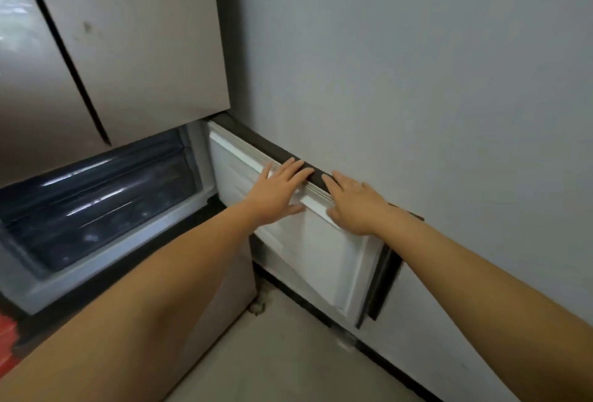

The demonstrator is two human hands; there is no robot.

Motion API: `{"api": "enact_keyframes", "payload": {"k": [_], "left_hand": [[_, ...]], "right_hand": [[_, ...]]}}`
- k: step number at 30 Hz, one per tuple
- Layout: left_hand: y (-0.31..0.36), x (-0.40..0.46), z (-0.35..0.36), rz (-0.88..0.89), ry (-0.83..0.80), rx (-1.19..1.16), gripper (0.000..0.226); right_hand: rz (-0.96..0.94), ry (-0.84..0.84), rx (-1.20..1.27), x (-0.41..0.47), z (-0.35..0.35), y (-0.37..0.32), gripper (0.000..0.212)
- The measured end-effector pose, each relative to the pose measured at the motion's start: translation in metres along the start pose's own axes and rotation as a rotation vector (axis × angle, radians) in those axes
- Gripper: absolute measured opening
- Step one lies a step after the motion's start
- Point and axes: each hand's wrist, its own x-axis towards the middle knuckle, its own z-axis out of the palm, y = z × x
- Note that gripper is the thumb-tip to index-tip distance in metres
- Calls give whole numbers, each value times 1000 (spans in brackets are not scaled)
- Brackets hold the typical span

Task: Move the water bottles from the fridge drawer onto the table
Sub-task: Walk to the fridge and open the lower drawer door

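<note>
A lower fridge door (308, 241), white inside with a dark outer edge, stands swung open against the wall on the right. My left hand (277, 191) lies flat on its top edge, fingers spread, thumb on the inner panel. My right hand (354, 202) rests beside it on the same edge, fingers over the dark rim. Neither hand holds anything. Left of the door, the dark fridge drawer (96, 202) shows glossy reflections; I cannot make out any water bottles in it. No table is in view.
Two closed beige upper fridge doors (128, 32) fill the upper left. A grey wall (433, 64) runs close along the right. Pale floor (282, 353) lies below the door, with a dark skirting strip. Something red (6, 334) shows at the left edge.
</note>
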Motion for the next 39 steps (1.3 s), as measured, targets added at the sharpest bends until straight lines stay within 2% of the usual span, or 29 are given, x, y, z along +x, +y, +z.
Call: {"api": "enact_keyframes", "payload": {"k": [5, 12, 20, 25, 27, 28, 31, 33, 36, 39], "left_hand": [[15, 65, 19, 23, 52, 2, 75], [28, 121, 27, -4, 71, -31, 72], [33, 145, 33, -29, 36, -10, 71], [36, 144, 21, -48, -20, -83, 69], [36, 138, 15, -58, 19, -116, 65], [34, 132, 15, -80, 84, -132, 62], [22, 100, 21, -232, 263, -241, 52], [2, 67, 30, -362, 237, -318, 45], [-44, 10, 39, -644, 131, -609, 32], [-90, -49, 44, -1049, 236, -1136, 19]], "right_hand": [[149, 77, -30, 25, 2, 65, 62], [331, 137, -28, 61, 7, 102, 58], [329, 155, 7, 79, 8, 125, 57], [307, 120, 9, 81, 4, 129, 59], [308, 104, 48, 82, -2, 127, 60], [291, 154, 83, 84, -4, 123, 59], [99, 504, 219, 93, -8, 92, 42], [-79, 575, 311, 105, -6, 53, 32], [-246, 420, 440, 129, 8, -15, 27], [-249, 171, 649, 160, 29, -74, 28]]}}
